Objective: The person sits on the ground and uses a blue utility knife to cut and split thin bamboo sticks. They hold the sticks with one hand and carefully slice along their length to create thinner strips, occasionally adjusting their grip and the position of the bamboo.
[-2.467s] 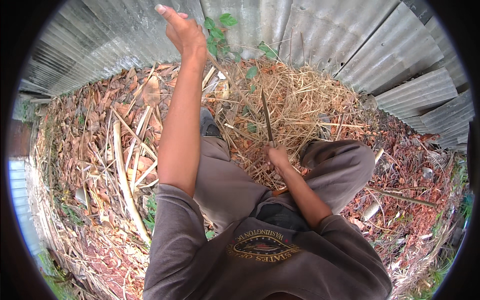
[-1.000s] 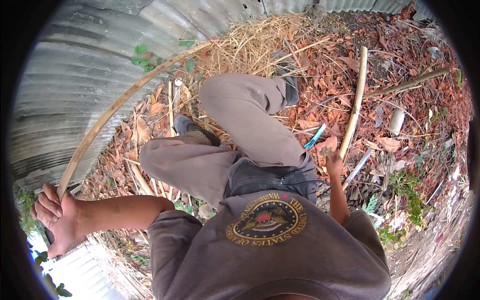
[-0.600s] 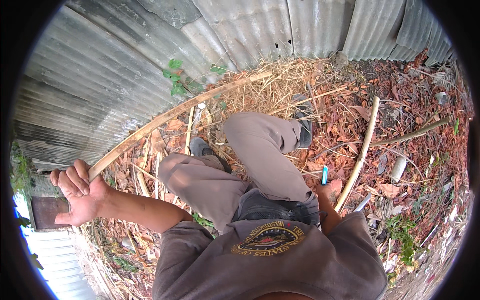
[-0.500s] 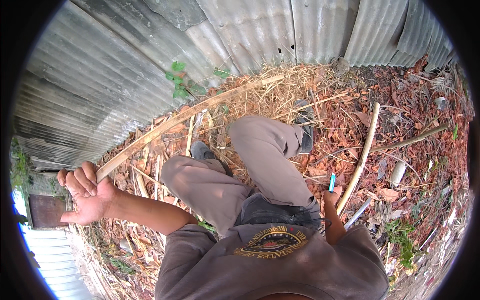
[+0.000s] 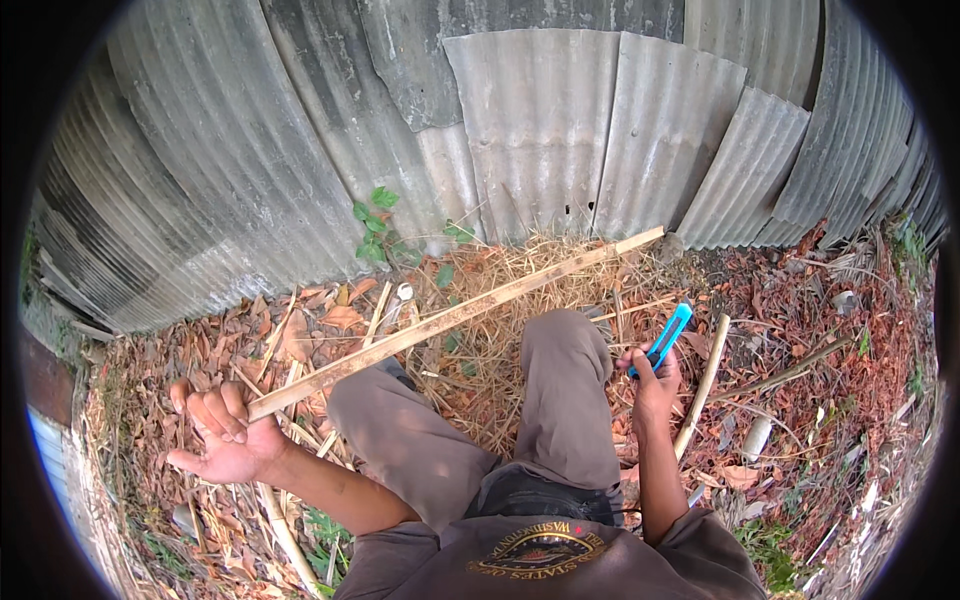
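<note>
A long, flat bamboo strip (image 5: 460,315) slants across the view, rising from the lower left toward the far right over my left knee. Its near end is in my left hand (image 5: 240,435), the fingers curled round it and the thumb sticking out to the side. My right hand (image 5: 655,388), beside my right knee, is closed around a light-blue utility knife (image 5: 670,335) pointing up and slightly right. Whether its blade is out is too small to tell. The knife and the strip are apart.
Corrugated metal sheets (image 5: 545,130) form a fence across the far side. Dry leaves and straw (image 5: 490,390) cover the ground. To my right lie a peeled stick (image 5: 705,385), a darker branch (image 5: 790,375) and a pale cylinder (image 5: 757,438). A green plant (image 5: 375,225) grows by the fence.
My right hand has come up and forward with the utility knife. The bamboo strip's far end now reaches farther right. The view has shifted, showing more fence, and my legs have shifted.
</note>
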The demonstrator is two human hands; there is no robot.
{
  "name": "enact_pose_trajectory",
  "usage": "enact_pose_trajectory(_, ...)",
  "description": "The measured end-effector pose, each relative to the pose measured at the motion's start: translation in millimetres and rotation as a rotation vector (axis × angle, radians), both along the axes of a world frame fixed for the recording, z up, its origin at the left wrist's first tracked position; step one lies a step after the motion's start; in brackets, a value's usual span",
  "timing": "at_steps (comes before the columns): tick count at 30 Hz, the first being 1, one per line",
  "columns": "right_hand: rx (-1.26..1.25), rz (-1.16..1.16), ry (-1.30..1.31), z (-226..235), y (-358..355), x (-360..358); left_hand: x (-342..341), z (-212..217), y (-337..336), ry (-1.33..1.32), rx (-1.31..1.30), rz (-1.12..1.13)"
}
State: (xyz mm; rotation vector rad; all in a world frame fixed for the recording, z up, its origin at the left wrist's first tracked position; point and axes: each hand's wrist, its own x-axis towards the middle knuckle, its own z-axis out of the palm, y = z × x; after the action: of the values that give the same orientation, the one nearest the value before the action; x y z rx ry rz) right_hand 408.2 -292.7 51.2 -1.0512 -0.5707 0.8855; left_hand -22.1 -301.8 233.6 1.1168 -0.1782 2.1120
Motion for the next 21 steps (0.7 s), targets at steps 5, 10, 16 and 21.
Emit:
enact_pose_trajectory(5, 0.114, 0.400, 0.493, 67, 49, -90, 1, -17, -18, -0.135, -0.033, 0.090)
enact_pose_trajectory(10, 0.126, 0.334, 0.628, 81, 94, -136, 17, -45, -3, -0.171, -0.088, 0.025)
enact_pose_trajectory(16, 0.255, 0.305, 0.412, 82, 122, -77, 20, -77, 48, -0.077, -0.257, -0.286)
enact_pose_trajectory(21, 0.214, 0.223, 0.159, 107, 131, -33, 12, -86, 77, 0.070, -0.417, -0.472)
